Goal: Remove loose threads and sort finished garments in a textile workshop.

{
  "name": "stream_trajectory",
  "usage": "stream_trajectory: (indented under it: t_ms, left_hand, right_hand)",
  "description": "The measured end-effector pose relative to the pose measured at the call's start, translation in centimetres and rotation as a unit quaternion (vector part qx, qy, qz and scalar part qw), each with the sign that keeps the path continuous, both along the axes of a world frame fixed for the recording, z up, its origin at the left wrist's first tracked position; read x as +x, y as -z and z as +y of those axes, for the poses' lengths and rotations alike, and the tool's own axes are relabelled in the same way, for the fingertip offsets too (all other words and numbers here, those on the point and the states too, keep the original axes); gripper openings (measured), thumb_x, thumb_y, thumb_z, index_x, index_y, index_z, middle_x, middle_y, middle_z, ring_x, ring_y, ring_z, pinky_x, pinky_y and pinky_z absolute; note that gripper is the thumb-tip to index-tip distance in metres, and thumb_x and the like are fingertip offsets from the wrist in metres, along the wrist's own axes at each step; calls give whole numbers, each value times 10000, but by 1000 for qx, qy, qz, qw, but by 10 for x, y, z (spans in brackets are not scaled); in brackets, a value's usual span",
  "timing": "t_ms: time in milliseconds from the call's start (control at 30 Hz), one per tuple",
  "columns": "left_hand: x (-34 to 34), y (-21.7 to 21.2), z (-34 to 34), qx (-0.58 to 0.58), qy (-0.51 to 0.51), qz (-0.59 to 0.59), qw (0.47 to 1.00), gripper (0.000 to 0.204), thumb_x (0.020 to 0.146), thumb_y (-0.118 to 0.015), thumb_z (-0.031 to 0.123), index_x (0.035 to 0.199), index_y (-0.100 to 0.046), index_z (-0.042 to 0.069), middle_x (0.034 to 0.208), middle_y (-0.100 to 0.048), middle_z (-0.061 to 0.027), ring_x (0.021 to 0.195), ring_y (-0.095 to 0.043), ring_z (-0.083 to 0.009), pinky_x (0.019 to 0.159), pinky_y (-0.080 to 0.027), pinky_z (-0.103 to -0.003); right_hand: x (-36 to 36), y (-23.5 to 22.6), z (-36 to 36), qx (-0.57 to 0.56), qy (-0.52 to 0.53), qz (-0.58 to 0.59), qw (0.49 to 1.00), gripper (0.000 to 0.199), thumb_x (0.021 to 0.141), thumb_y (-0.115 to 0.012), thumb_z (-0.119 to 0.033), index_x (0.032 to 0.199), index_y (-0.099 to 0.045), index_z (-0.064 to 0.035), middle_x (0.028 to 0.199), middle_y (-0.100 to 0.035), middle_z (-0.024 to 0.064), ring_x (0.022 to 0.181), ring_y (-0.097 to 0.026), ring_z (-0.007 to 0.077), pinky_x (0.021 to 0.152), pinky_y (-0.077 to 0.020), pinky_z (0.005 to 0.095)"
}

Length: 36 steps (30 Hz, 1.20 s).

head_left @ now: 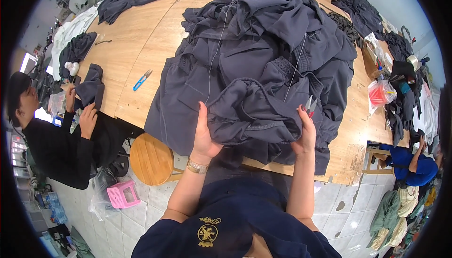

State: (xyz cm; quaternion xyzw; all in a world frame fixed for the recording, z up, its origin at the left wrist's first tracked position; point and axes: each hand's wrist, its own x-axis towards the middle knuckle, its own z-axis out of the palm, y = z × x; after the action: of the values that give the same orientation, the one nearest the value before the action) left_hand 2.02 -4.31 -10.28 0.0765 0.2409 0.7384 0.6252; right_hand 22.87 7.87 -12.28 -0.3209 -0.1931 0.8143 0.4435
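Dark grey garment (254, 112), bunched and folded over itself, is held at the near edge of the wooden bench (141, 41), on the front of a large pile of similar grey clothing (268, 36) that covers much of the bench top. The garment's left side is gripped by the left hand (205, 135), whose fingers are closed up into the cloth with the thumb raised against it; a gold-coloured watch (197, 166) is worn on that wrist. The right side of the garment is touched by the right hand (305, 133), in which a small pair of thread snips (310, 105) with a red handle is pinched, the blades pointing upward. Loose pale threads (296, 65) are seen trailing over the pile. A blue-handled pair of snips (141, 80) is lying on the bare wood well to the left. A round wooden stool (150, 159) and a small pink plastic stool (122, 194) are placed on the tiled floor below the bench edge. At the left, another grey piece (90, 88) is being handled by a seated person in black (56, 149).
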Motion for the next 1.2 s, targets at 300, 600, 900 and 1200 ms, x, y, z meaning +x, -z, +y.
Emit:
stream_trajectory:
  t_ms: [300,600,900,1200]
  left_hand:
    - [-12,27,-14,41,-5,52,998,516,980,-338,379,1293,-425,-21,1296,-501,-131,1189,-487,-262,1017,-379,-401]
    - [-32,3,-21,86,-14,192,978,452,767,-485,120,1173,-488,-78,1146,-583,-155,1061,-570,-221,959,-428,-323]
    - [-50,-24,-22,34,-98,453,885,224,727,-572,-61,947,-614,-49,899,-644,-67,821,-597,-111,747,-465,-222]
    - [-52,-118,-28,-39,-394,563,725,299,649,-474,-132,867,-659,-43,896,-603,-75,880,-548,-145,824,-397,-235]
  right_hand:
    - [2,-6,-10,149,-47,-75,985,115,814,-629,-125,870,-564,-49,756,-588,-13,662,-547,55,630,-424,169]
    - [12,-15,-13,171,-71,-86,979,309,628,-614,-33,907,-488,6,796,-555,28,696,-527,76,630,-404,178]
    - [-8,-43,-7,338,113,-410,839,157,750,-685,-3,712,-535,-36,600,-443,-88,520,-346,-17,472,-251,157]
    - [-8,-105,-17,392,85,-306,863,222,697,-655,29,655,-461,-70,598,-409,-88,512,-343,-15,467,-244,153]
